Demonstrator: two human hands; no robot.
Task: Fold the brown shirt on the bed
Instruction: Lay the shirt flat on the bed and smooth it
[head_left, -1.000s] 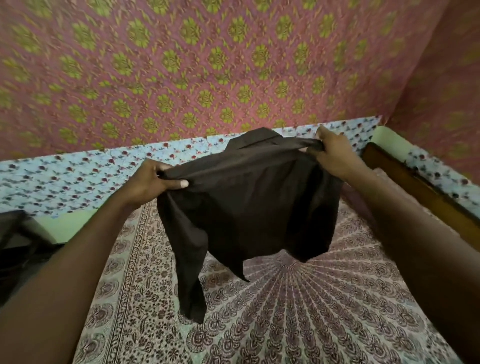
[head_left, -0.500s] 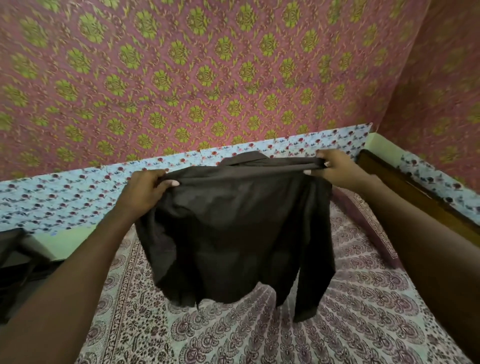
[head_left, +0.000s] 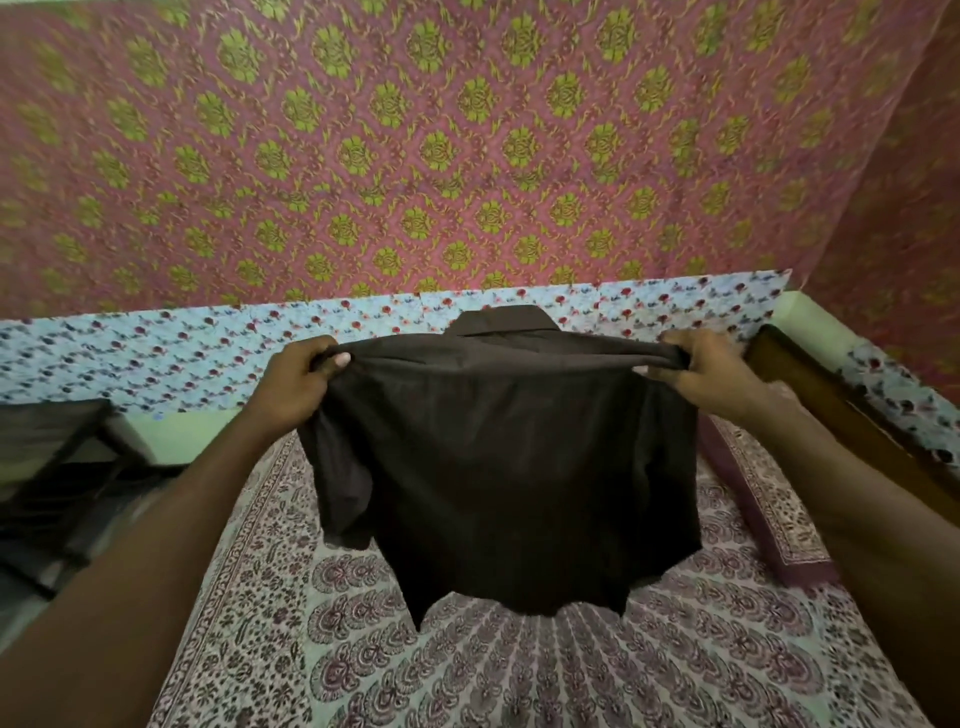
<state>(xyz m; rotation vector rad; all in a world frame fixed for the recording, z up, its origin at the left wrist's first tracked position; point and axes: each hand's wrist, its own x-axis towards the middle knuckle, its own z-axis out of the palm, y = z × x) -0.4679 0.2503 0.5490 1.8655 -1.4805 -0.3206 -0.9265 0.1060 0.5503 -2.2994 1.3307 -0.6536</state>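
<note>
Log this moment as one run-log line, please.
left hand: grips dark brown collared shirt at shoulder; right hand: grips other shoulder; shirt: hangs over patterned bedsheet

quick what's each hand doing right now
Left hand: grips the shirt at one shoulder.
Right hand: grips the shirt at the other shoulder.

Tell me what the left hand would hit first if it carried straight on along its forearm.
Holding the brown shirt, the left hand would likely reach the blue floral wall band first, though depth is unclear.
</note>
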